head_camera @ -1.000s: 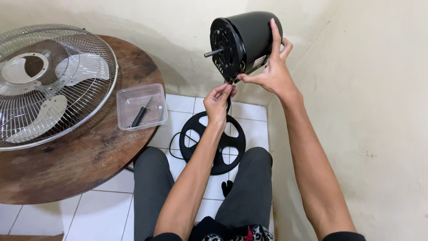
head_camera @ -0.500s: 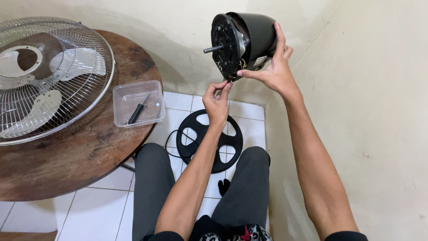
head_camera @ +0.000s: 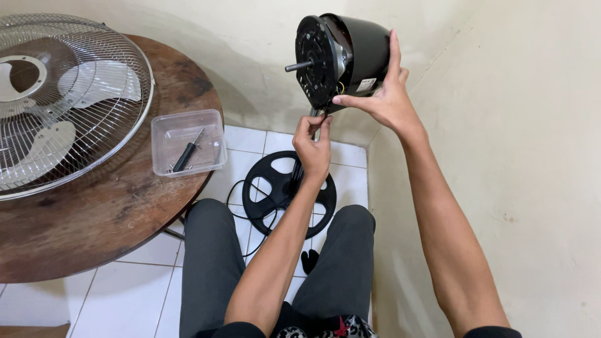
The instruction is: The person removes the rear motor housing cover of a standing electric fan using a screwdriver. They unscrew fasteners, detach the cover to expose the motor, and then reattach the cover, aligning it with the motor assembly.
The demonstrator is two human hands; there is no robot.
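A black fan motor housing (head_camera: 350, 53) with a bare metal shaft pointing left is held up in front of the wall. My right hand (head_camera: 382, 100) grips its lower right side, thumb under the front plate, index finger up along the casing. My left hand (head_camera: 313, 147) is closed around the black stand pole (head_camera: 315, 117) just below the motor. The round black fan base (head_camera: 275, 194) stands on the white tiles between my knees, with a black cord looping from it.
A round wooden table (head_camera: 113, 200) at the left carries a wire fan guard with translucent blades (head_camera: 56, 100) and a clear plastic tub (head_camera: 188, 143) holding a black-handled screwdriver and small screws. Walls meet in a corner close on the right.
My left hand moved from pinching at the motor's lower edge to wrapping around the pole beneath it. The motor tilted slightly and the view drifted right.
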